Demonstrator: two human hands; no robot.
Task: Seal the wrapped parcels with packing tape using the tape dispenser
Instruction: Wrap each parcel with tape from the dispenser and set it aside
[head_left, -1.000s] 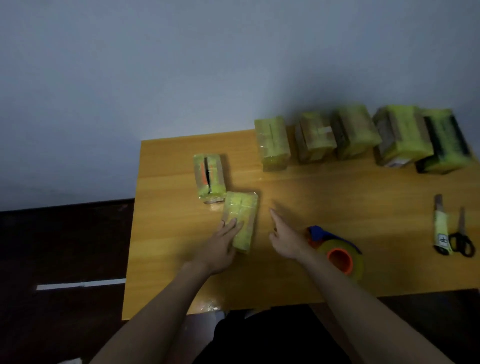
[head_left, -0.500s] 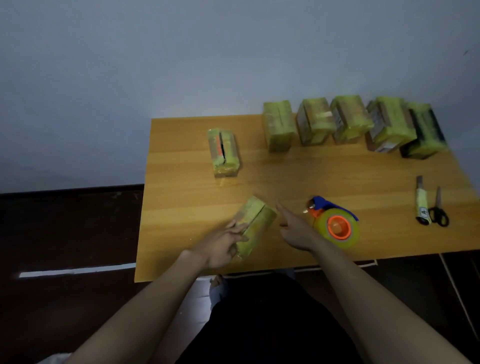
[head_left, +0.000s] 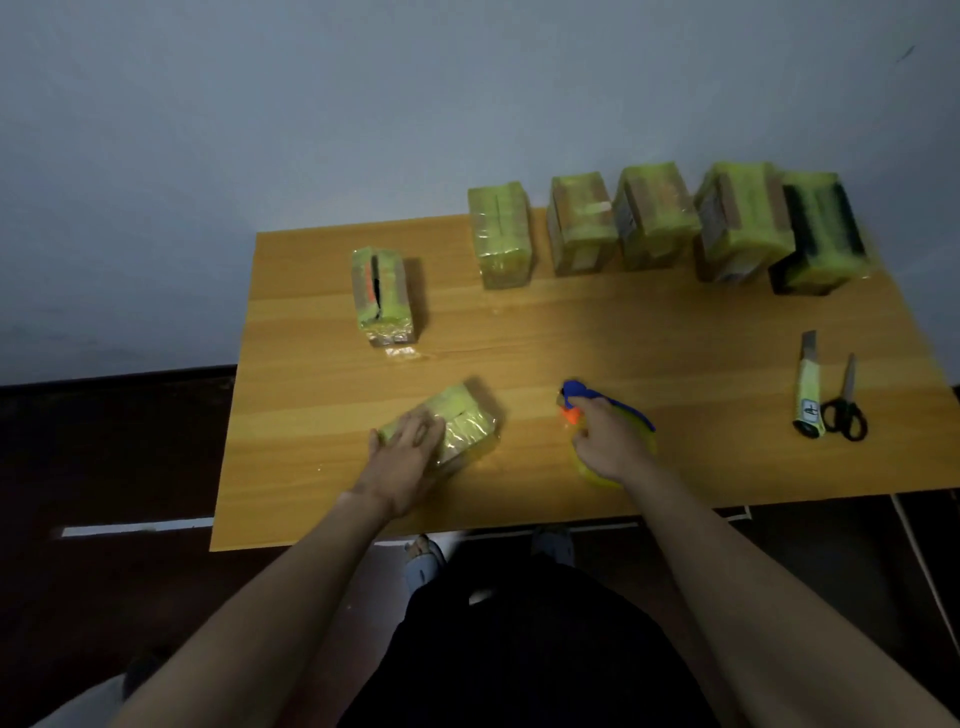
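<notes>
A green wrapped parcel (head_left: 462, 423) lies near the front of the wooden table (head_left: 675, 338), and my left hand (head_left: 402, 457) rests flat on its near end, holding it down. To its right my right hand (head_left: 610, 441) lies over the tape dispenser (head_left: 576, 397), whose blue and orange head sticks out past my fingers and whose yellowish tape roll shows under my palm. My fingers curl onto it. Another wrapped parcel (head_left: 382, 293) with a gap along its top stands apart at the back left.
Several wrapped parcels (head_left: 660, 223) stand in a row along the back edge against the wall. A utility knife (head_left: 808, 387) and black scissors (head_left: 847, 410) lie at the right. My feet show below the front edge.
My left hand has dragged the parcel toward the front edge and turned it slantwise. My right hand has moved right from beside the parcel onto the tape dispenser.
</notes>
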